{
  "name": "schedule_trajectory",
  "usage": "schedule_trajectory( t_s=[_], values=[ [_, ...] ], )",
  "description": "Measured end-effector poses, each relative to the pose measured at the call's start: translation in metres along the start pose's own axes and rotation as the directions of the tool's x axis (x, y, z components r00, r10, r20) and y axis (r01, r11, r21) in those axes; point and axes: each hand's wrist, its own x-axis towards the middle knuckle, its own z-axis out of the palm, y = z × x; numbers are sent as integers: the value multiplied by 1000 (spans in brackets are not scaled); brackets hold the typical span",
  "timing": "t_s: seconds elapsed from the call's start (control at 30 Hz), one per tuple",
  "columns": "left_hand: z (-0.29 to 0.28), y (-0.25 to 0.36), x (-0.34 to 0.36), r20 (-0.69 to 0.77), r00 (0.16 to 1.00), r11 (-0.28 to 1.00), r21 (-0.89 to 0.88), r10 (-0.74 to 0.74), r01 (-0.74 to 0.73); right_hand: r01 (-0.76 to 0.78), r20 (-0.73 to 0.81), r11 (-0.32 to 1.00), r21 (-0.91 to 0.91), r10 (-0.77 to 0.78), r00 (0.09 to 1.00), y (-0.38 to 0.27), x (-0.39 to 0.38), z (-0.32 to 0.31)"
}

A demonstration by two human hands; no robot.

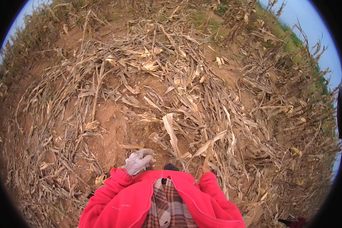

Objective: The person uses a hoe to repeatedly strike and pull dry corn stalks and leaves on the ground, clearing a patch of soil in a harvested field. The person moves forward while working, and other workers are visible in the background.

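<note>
My left hand (138,161), in a pale knitted glove, hovers just in front of my body at the lower middle. Its fingers curve loosely, with a gap beside the thumb, and I make out nothing held in them. To the right, my bare right hand (205,169) is closed around a slim wooden stick (209,152) that slants up and away from me. The stick's lower end passes by my jacket. Just ahead of my hands, a broad dry corn leaf (170,131) stands out above the flattened stalks.
Dry corn stalks (98,89) and husks litter the reddish soil (109,117). Pale husked ears (150,66) lie farther ahead. Standing dry plants (311,95) line the right side. A dark shoe tip (171,167) shows below me. A dark red object (298,222) sits at the lower right.
</note>
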Motion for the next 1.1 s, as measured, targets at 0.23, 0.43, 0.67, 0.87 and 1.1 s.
schedule_trajectory(
  t_s=[0.23,0.43,0.67,0.87,1.1],
  values=[
    [21,4,28,65,996,998,12,-62,61,185,-189,983,5,-180,965,-28,-54,2],
    [38,35,45,158,983,994,73,-89,78,316,-274,945,82,-284,919,-41,-57,-17],
    [65,75,70,250,956,968,232,-151,92,107,-285,888,-447,-255,924,10,-9,-40],
    [89,86,89,288,954,962,271,-82,1,244,-51,706,-665,-369,928,109,-35,-62],
    [106,84,129,464,882,938,332,-75,-95,90,-35,926,-368,-110,993,140,-86,-86]
  ],
)
